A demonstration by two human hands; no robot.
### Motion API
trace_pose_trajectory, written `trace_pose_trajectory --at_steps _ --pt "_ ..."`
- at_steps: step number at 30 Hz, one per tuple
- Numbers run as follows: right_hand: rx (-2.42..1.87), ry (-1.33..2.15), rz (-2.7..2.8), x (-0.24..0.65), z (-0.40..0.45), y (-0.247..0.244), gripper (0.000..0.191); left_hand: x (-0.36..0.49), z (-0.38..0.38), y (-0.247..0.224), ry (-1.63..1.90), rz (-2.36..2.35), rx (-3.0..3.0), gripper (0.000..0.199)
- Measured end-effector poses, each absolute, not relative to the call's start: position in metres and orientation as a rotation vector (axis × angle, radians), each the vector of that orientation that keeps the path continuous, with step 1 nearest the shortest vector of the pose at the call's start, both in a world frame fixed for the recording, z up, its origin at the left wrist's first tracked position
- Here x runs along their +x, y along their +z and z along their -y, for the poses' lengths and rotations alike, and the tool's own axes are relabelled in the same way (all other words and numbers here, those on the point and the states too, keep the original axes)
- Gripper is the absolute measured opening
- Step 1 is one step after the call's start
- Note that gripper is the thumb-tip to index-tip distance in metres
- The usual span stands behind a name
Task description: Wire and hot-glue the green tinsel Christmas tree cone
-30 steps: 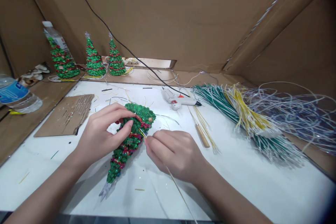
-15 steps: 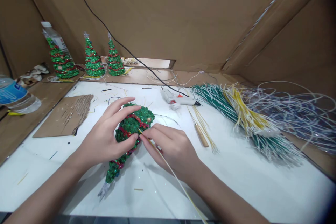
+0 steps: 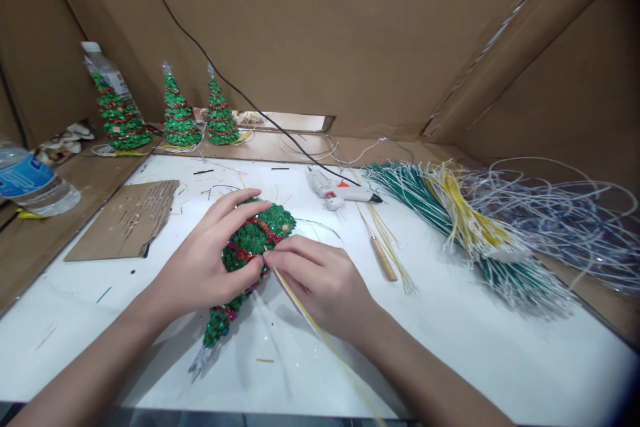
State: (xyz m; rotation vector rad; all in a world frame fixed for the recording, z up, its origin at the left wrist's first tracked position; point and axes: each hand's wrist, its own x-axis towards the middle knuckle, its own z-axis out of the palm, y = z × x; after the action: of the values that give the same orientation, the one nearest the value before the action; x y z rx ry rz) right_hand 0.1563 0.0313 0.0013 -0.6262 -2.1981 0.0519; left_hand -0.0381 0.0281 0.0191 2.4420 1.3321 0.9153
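Note:
A small green glittery tree (image 3: pixel 250 237) with red garland lies tilted on the white table, its silver star (image 3: pixel 200 363) toward the front edge. My left hand (image 3: pixel 215 257) curves around the tree's left side, fingers on top and thumb near its middle, holding it. My right hand (image 3: pixel 323 280) pinches a thin yellow-white wire (image 3: pixel 325 340) close to the left thumb, with the wire's tip against the tree. From my fingers the wire trails down past the table's front edge.
Three upright trees (image 3: pixel 179 117) stand at the back left near bottles (image 3: pixel 35 180). Torn cardboard (image 3: pixel 123 220) lies left. A glue gun (image 3: pixel 335 190), a wooden-handled tool (image 3: pixel 384 259) and green and yellow wire bundles (image 3: pixel 470 220) are on the right, beside tangled clear wires (image 3: pixel 560 220).
My right fingertips have moved slightly left, closer to the tree, and less of the wire's tip shows. The wire's trailing end has shifted a little.

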Motion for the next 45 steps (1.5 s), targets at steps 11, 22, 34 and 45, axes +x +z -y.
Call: trace_pose_trajectory --at_steps 11,22,34,45 --pt "-0.593 0.243 2.153 0.155 -0.028 0.003 0.012 -0.038 -0.029 0.019 0.905 -1.307 2.418 0.056" --pt "-0.634 0.042 2.274 0.151 -0.026 -0.002 0.012 -0.039 -0.029 0.021 0.921 -1.266 2.39 0.057" --pt "-0.565 0.09 2.231 0.154 -0.029 -0.003 0.014 -0.044 -0.03 0.02 1.023 -1.145 2.394 0.06" --pt "-1.087 1.137 2.279 0.187 -0.115 0.039 0.023 -0.045 -0.032 0.017 0.995 -1.108 2.335 0.066"
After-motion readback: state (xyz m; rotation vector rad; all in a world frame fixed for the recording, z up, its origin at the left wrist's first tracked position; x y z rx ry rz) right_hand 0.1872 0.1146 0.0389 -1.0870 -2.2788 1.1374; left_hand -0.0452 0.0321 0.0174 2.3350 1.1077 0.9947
